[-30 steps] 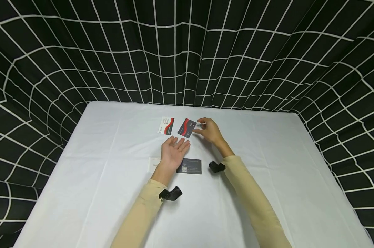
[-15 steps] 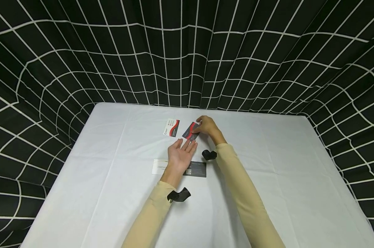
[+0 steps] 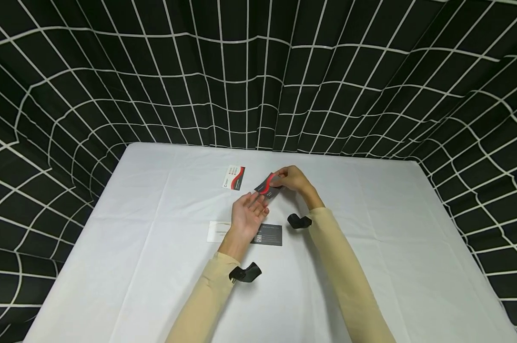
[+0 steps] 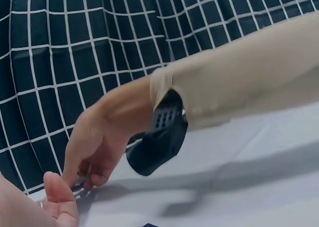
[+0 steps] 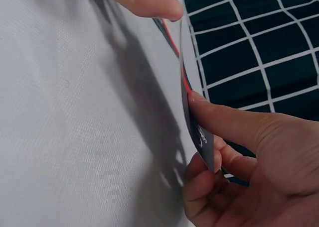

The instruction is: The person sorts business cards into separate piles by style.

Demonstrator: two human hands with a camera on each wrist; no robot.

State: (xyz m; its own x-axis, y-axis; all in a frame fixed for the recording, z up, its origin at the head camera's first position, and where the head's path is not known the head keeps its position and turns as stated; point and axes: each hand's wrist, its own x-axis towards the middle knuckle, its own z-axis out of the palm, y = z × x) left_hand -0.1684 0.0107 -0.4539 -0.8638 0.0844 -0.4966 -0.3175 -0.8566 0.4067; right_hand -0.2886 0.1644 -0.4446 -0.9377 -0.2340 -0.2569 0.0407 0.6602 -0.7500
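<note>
My right hand pinches a dark grey business card with a red wave, thumb on top and fingers beneath. In the right wrist view the card is lifted off the cloth and slightly bowed. My left hand lies palm up under the card's near end, fingers loosely bent; one of its fingertips meets the far end of the card. To the left, a white business card with a red and dark wave lies flat. The left wrist view hides most of the held card behind the hands.
Nearer to me a white card and a dark card with a QR code lie side by side, partly covered by my left forearm. White cloth covers the table. A black gridded curtain surrounds its back and sides.
My right hand has taken hold of the dark red-waved card and raised it from the cloth toward my left hand. The left fingers have bent a little under it.
</note>
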